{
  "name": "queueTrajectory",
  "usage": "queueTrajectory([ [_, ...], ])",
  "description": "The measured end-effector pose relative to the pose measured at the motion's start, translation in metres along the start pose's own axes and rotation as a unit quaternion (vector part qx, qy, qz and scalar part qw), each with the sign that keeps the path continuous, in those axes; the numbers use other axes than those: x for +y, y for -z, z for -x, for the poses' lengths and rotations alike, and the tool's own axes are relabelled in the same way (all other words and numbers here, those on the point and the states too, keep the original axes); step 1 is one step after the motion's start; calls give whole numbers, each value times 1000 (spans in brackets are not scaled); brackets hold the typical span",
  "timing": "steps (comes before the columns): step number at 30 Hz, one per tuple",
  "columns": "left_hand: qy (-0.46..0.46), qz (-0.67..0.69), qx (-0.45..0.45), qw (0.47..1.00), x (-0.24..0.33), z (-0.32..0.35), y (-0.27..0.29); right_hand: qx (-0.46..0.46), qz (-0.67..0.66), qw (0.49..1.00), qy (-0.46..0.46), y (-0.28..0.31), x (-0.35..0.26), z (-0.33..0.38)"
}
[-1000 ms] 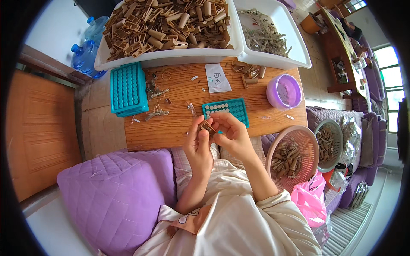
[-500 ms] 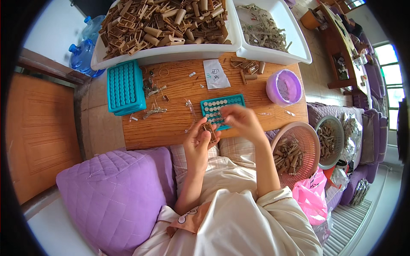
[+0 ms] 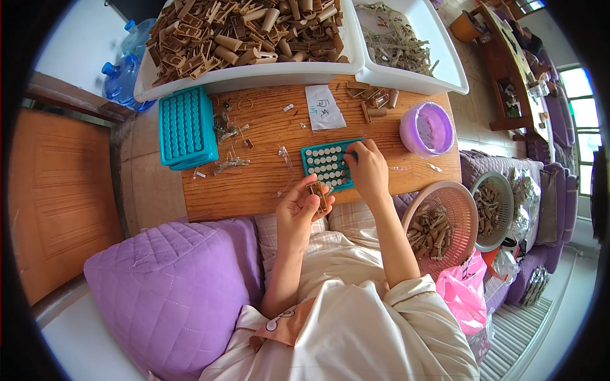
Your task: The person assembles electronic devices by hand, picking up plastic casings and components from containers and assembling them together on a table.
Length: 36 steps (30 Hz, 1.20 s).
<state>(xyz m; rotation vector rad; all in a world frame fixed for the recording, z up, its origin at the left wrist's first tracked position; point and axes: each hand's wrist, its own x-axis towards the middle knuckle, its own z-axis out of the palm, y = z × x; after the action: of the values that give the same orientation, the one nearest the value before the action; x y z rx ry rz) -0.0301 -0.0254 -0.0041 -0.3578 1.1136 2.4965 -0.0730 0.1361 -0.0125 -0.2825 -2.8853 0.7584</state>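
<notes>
My left hand (image 3: 297, 206) grips a small brown plastic housing (image 3: 316, 195), its hollow side with inner parts turned up. Over the right part of a teal tray (image 3: 307, 152) is my right hand (image 3: 370, 168), fingertips pinched together at the tray's holes. Whether something small is between those fingertips cannot be made out. Rows of round white discs (image 3: 327, 160) fill the visible holes of the tray. My right hand covers part of its right side.
A stack of teal trays (image 3: 186, 136) stands at the table's left, by loose metal parts (image 3: 232, 164). A purple tub (image 3: 419, 149) is on the right. White bins of brown housings (image 3: 229, 42) and clear pieces (image 3: 397, 44) line the back. A pink basket (image 3: 467, 219) stands beside the table.
My right hand has moved slightly right and up, from the tray's middle to its right side. My left hand still holds the brown housing, now tilted slightly differently.
</notes>
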Motion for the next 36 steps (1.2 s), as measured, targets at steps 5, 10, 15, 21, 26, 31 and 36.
queueTrajectory([
  [5, 9, -4, 2, 1000, 3, 2, 1, 42, -215, 974, 63, 18, -19, 8],
  [10, -17, 16, -37, 999, -3, 2, 2, 25, -258, 950, 173, 27, -54, 40],
  [15, 6, -4, -36, 999, -1, -1, 5, -46, -233, 946, 220, 30, -45, 41],
  [21, 51, -15, -69, 996, -4, 0, 8, -97, -263, 943, 180, 37, -39, 43],
  [26, 52, 4, -106, 993, -6, 2, 6, 1, -257, 950, 176, 35, -42, 50],
  [31, 53, -17, -73, 996, -4, 3, 4, 13, -219, 954, 202, 35, -45, 53],
  [36, 59, -41, -59, 996, -3, 2, 6, -122, -287, 928, 204, 51, -27, 37],
])
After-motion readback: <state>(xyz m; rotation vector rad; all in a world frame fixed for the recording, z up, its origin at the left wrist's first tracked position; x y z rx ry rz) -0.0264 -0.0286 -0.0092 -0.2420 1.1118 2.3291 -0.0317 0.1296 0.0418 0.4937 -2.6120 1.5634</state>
